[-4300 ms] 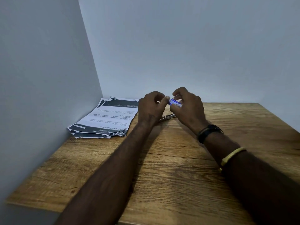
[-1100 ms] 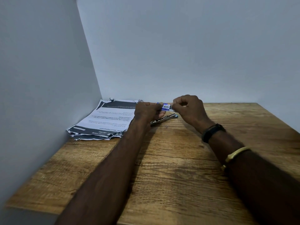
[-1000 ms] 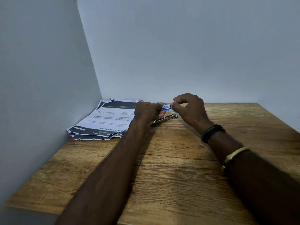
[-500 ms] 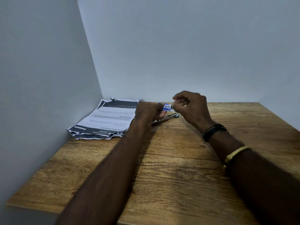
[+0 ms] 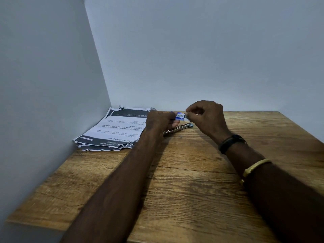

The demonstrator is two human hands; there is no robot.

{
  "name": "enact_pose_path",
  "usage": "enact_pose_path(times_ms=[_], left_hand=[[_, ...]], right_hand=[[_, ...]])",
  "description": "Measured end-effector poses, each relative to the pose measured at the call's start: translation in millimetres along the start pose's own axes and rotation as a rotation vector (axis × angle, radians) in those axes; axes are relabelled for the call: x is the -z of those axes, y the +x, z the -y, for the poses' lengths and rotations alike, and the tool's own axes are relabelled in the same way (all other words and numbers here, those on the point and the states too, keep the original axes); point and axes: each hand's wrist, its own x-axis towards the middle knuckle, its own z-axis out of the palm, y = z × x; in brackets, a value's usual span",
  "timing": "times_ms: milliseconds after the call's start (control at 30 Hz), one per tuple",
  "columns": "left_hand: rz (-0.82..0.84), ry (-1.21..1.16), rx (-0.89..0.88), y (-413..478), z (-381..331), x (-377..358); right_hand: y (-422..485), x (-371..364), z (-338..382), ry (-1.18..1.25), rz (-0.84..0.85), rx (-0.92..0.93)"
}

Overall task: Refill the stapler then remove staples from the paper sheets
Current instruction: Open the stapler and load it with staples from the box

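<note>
Left hand (image 5: 160, 121) closed around a small blue-and-white staple box (image 5: 180, 116), held above the desk (image 5: 192, 172); right hand (image 5: 207, 116) pinches the box's right end between thumb and forefinger. Stapler (image 5: 177, 129) lies flat on the desk directly below the hands, partly hidden by the left hand. Stack of printed paper sheets (image 5: 115, 130) sits to the left, against the wall (image 5: 49, 85).

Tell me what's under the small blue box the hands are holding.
Below the small blue box, the opened stapler lies on the wooden table. The left hand covers its near end; the right hand pinches the box's other end. The box's contents aren't visible.
</note>
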Motion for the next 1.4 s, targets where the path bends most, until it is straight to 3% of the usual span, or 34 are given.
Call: enact_pose_path(times_ms=[333,700,1000,1267,1400], left_hand=[[-0.194,-0.012,-0.023,15,1,10],[-0.184,-0.041,-0.036,16,1,10],[-0.184,-0.028,-0.040,14,1,9],[-0.186,0.007,-0.049,16,3,11],[-0.189,-0.006,-0.034,18,4,12]], right_hand=[[-1,2,-7,0.095,0.026,-0.095],[-8,-7,-16,-0.105,0.538,-0.164],[-8,-9,-15,-0.069,0.517,-0.155],[-11,-15,-7,-0.136,0.600,-0.135],[-11,-11,-7,-0.019,0.516,-0.112]])
